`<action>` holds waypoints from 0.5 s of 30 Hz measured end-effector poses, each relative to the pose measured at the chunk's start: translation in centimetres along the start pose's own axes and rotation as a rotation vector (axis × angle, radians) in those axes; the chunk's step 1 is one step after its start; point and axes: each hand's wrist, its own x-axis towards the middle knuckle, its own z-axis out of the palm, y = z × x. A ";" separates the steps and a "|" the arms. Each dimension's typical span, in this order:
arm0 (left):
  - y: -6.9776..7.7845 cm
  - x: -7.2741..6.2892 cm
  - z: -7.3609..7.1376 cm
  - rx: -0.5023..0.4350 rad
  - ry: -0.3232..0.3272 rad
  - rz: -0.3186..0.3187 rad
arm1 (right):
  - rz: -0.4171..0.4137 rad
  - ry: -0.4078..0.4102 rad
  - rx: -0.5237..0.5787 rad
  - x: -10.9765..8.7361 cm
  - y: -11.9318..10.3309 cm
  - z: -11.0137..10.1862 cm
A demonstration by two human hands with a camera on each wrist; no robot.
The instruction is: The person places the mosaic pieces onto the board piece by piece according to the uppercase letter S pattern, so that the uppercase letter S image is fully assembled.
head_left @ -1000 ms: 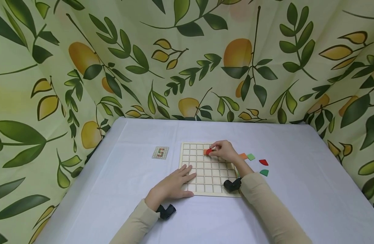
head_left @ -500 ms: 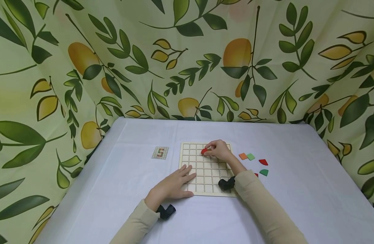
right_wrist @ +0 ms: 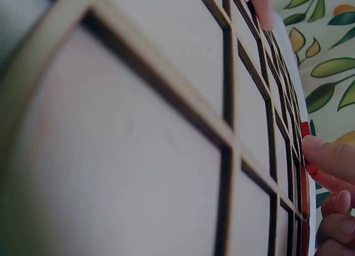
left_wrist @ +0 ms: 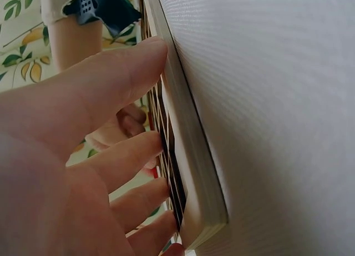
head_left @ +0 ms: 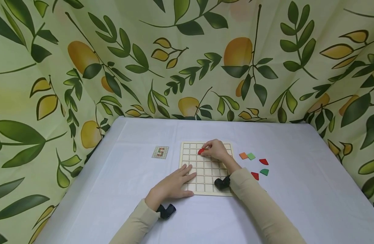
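Observation:
A pale wooden grid board point(head_left: 200, 171) lies on the white-covered table. Over its far rows my right hand point(head_left: 216, 150) pinches a red rounded tile point(head_left: 200, 151) between thumb and fingers. The right wrist view shows that red tile point(right_wrist: 305, 129) at the fingertips, close against the grid, with an orange tile point(right_wrist: 305, 192) in the grid beside it. My left hand point(head_left: 172, 184) rests with spread fingers on the board's near left corner. In the left wrist view its thumb point(left_wrist: 136, 64) lies along the board's edge and the other fingertips touch the grid.
Right of the board lie an orange square tile point(head_left: 243, 156), a light green square tile point(head_left: 251, 156), red quarter-round tiles point(head_left: 264, 162) and a green quarter-round tile point(head_left: 264, 172). To the left is a small gridded card point(head_left: 160, 152) with an S-shaped pattern. A patterned curtain point(head_left: 187, 67) hangs behind.
My right hand has moved left along the far rows with the red tile, covering the orange tile seen earlier. A red tile right of the board has come out from behind the sleeve.

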 end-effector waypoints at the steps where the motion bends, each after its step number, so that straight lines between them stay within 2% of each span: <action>1: 0.0 0.0 0.0 0.002 0.001 0.001 | 0.011 0.001 -0.005 0.0 -0.1 0.1; 15: -0.2 0.1 0.1 -0.003 0.003 -0.002 | 0.098 -0.018 -0.062 0.2 -0.9 0.4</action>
